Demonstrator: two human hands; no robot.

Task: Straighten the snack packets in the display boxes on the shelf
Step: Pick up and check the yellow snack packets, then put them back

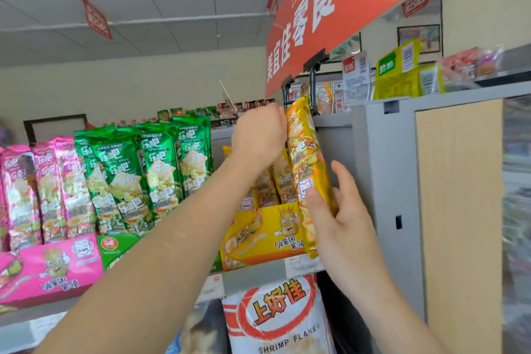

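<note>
The right hand point(336, 210) grips the lower part of a tall yellow packet point(304, 152), thumb in front and fingers behind, holding it upright at the right end of the yellow display box point(264, 238) on the shelf point(253, 273). The left hand point(258, 135) is curled against the packet's upper edge; its fingers are hidden, so I cannot tell whether it grips the packet
</note>
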